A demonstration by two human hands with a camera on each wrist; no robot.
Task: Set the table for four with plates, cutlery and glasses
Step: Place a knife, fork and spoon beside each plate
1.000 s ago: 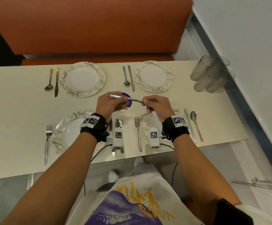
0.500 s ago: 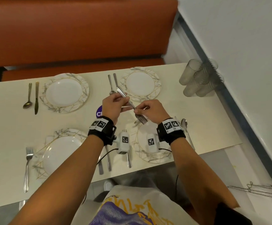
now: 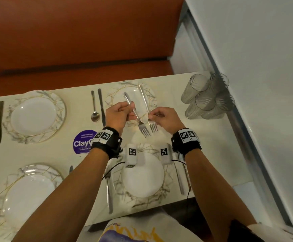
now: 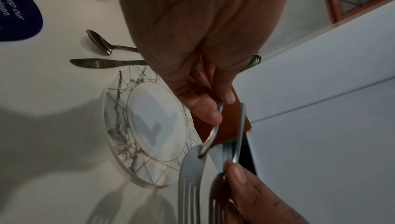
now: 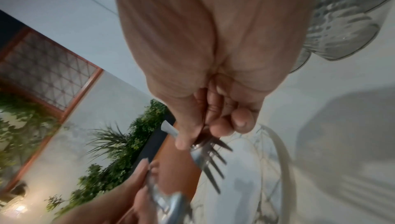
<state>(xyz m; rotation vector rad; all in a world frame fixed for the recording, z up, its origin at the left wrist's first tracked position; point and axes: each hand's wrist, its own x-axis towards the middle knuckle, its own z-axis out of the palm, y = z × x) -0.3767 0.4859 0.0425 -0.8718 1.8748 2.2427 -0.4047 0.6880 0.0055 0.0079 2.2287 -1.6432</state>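
I hold two steel forks above the far right plate (image 3: 152,95), tines pointing back at me. My left hand (image 3: 130,113) pinches the handle of one fork (image 3: 142,127), which the left wrist view shows close up as a fork (image 4: 190,175). My right hand (image 3: 152,116) pinches the neck of the other fork (image 3: 153,126), seen in the right wrist view as a fork (image 5: 208,158). The fork heads nearly touch. A spoon (image 3: 94,111) and a knife (image 3: 101,105) lie left of that plate. Several glasses (image 3: 206,97) stand bunched at the table's far right.
Three more marbled plates are laid: far left (image 3: 7,119), near left (image 3: 20,173) and near right (image 3: 166,186). Cutlery lies beside each. A purple round sticker (image 3: 82,142) marks the table's middle. An orange bench (image 3: 72,41) runs behind; a white wall (image 3: 264,84) bounds the right.
Both hands held the forks together low over the table's middle. Now each hand has one fork, and they have moved out over the far right plate.
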